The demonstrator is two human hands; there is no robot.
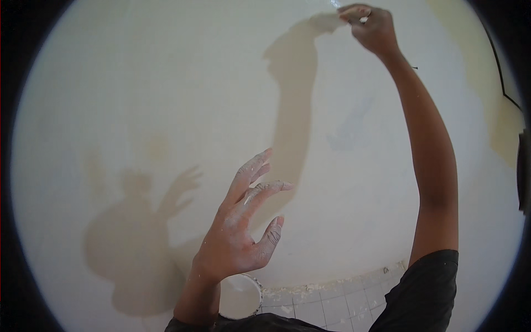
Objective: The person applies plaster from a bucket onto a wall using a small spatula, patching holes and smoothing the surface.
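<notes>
My left hand (238,227) is raised in front of the wall, lower middle, with its fingers apart and slightly curled. Nothing is in it, and whitish, dried residue coats the fingers and thumb. High up, my right hand (376,27) reaches to the top of the view on an outstretched arm. Its fingers are pinched together close to the wall (193,99); a small pale bit shows between them, and what they hold is not clear. A greyish patch beside the fingertips blends into the arm's shadow. The wall is off-white with faint yellowish and grey patches.
Below my left hand stands a round white bucket (241,296), partly hidden by my forearm. Tiles (332,304) with grey joints and white splatter lie along the wall's foot. A small dark nail-like piece (415,67) sticks out near my right forearm. A dark object (521,171) is at the right edge.
</notes>
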